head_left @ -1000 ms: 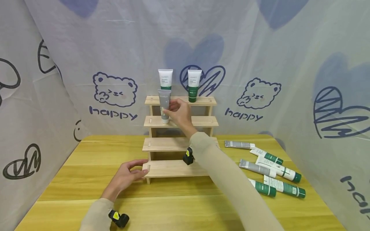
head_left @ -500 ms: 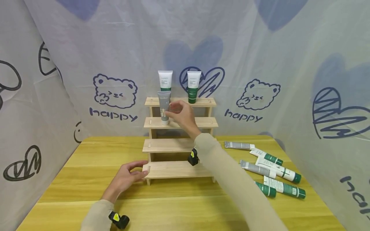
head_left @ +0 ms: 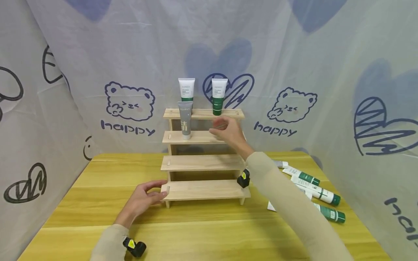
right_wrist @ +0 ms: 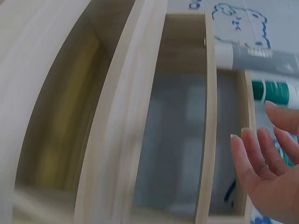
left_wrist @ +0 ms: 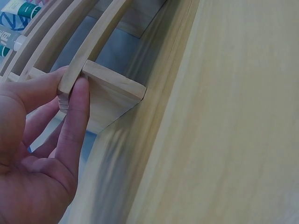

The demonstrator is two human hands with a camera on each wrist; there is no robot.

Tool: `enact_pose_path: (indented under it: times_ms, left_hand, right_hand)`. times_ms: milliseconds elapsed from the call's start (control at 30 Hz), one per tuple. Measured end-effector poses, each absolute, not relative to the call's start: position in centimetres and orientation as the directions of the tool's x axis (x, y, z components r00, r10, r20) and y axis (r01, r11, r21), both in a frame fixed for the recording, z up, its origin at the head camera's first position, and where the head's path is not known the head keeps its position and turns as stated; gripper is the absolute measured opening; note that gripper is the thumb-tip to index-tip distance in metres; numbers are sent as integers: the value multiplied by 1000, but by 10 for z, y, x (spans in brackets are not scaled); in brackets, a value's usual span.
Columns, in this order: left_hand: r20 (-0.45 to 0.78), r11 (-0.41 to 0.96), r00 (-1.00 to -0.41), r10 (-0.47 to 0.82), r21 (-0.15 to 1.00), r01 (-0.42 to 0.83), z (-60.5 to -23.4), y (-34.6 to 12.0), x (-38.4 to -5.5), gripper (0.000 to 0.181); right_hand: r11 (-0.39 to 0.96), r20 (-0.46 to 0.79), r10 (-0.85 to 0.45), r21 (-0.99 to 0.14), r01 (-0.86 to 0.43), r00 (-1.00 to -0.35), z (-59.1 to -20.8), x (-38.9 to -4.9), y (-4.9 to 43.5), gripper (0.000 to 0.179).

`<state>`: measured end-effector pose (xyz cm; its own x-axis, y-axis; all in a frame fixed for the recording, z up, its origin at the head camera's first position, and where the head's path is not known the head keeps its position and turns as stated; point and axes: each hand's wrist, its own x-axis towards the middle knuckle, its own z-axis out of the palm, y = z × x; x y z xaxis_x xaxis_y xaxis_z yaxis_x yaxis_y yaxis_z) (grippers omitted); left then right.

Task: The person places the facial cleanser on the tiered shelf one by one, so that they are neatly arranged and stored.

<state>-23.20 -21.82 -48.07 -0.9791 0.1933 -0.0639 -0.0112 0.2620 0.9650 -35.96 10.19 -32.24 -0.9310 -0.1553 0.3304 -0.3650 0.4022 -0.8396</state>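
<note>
A four-step wooden display rack (head_left: 202, 163) stands on the table. My left hand (head_left: 142, 198) pinches the left end of its lowest step; in the left wrist view the thumb lies above the board and a finger (left_wrist: 74, 126) below. My right hand (head_left: 230, 133) holds nothing, fingers loosely bent in front of the second step from the top. On that step's left side, a grey squeeze tube (head_left: 185, 119) stands upright on its cap. Behind, on the top step, stand two white-and-green tubes: the left one (head_left: 187, 88), partly hidden by the grey tube, and the right one (head_left: 218, 96).
Several tubes lie in a loose pile on the table right of the rack, among them a white-and-green tube (head_left: 331, 213) and a white tube with a green cap (head_left: 321, 194). My right sleeve (head_left: 287, 199) covers part of the pile. A patterned cloth (head_left: 130, 54) hangs behind.
My right hand has let go of the grey tube, which stays standing on the second step, and has moved right, away from it. My left hand has not moved.
</note>
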Motion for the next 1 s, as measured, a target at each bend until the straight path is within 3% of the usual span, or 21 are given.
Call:
enact_pose_path:
  times_ms: [433,1000]
  left_hand:
    - [-69,251,-978,198,968,-17,-480,-218,-232,59]
    - [-64,250,-979,195,968,-14,-481,-219,-231,58]
  right_hand:
    - [554,211,-86,-802,-223,-974,-338,-350,201,31]
    - [671,21,-157,-732,-122,-987,-354,-341,261,32]
